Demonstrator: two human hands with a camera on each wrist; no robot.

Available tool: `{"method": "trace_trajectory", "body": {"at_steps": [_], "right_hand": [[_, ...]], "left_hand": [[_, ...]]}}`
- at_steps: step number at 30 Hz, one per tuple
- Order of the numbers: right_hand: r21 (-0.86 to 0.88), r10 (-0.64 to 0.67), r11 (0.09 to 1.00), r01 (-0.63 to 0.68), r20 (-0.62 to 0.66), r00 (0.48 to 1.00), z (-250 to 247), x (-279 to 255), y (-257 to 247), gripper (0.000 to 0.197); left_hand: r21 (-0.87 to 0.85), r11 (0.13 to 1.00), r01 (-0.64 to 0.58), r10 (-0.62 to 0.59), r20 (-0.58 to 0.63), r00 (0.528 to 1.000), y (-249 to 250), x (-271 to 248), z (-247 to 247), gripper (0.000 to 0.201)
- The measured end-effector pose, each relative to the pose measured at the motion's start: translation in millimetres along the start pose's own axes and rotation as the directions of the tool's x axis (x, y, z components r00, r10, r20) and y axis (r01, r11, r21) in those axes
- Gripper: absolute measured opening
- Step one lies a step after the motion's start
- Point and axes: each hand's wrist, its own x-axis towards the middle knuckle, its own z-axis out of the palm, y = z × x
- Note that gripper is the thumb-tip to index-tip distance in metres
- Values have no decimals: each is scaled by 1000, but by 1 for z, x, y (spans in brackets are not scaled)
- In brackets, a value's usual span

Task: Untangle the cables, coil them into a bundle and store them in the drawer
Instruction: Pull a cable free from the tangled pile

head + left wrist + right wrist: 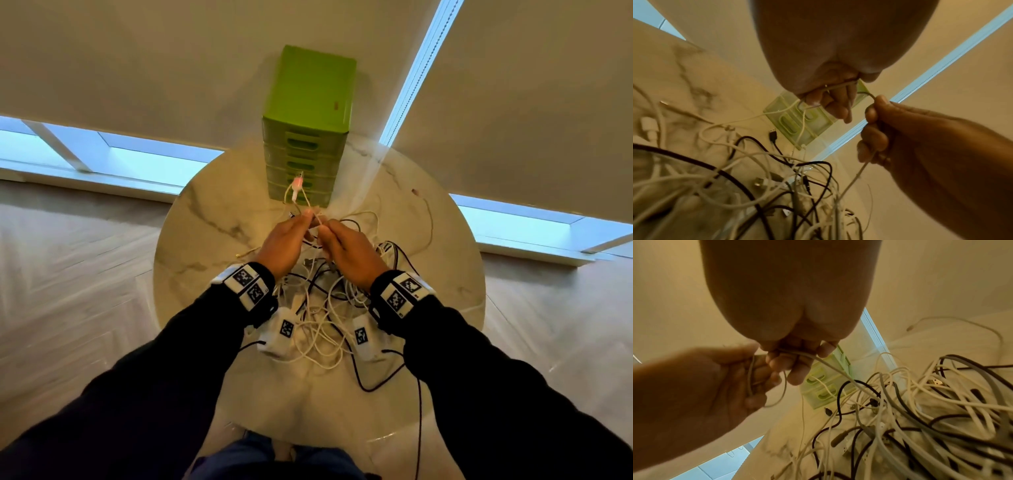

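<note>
Both grips grasp one thin white cable [297, 192]: the left hand [281, 245] pinches it at its fingertips, the right hand [349, 250] curls its fingers round it just beside. They hold it above a tangle of white and black cables [322, 308] lying on the round marble worktop [212, 219]. At the far edge stands a green drawer unit [308, 130], its drawers shut.

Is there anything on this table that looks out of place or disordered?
Yes. Many white and black cables lie knotted in one pile on the round table. Both hands, left hand and right hand, pinch one thin white cable above it. The green drawer unit looks closed.
</note>
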Motion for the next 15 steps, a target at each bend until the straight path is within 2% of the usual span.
{"method": "trace_trajectory", "body": {"at_steps": [3,5,8,9,11,13,15], "right_hand": [[46,20,999,-17,-61,998,11,-5,4,24],[43,28,999,-27,-45,999,20,-13,11,28],[30,40,999,-42,64,997,28,-30,30,30],[6,62,998,-62,103,993,27,-34,39,30],[-69,116,992,-106,163,980,19,-37,55,30],[-165,150,979,-121,175,973,5,-33,64,28],[-225,161,966,-129,133,978,-10,-19,60,27]], "left_hand": [[-109,991,-81,81,-3,997,9,2,7,51],[-233,965,-120,108,-64,992,9,6,12,51],[-561,814,-152,84,-145,986,10,9,9,51],[-618,768,-167,77,-170,983,10,10,5,51],[-570,796,-201,81,-229,970,10,11,-9,52],[-329,920,-214,138,-240,961,9,8,-17,50],[-41,983,-177,168,-172,971,1,0,-15,37]]}}
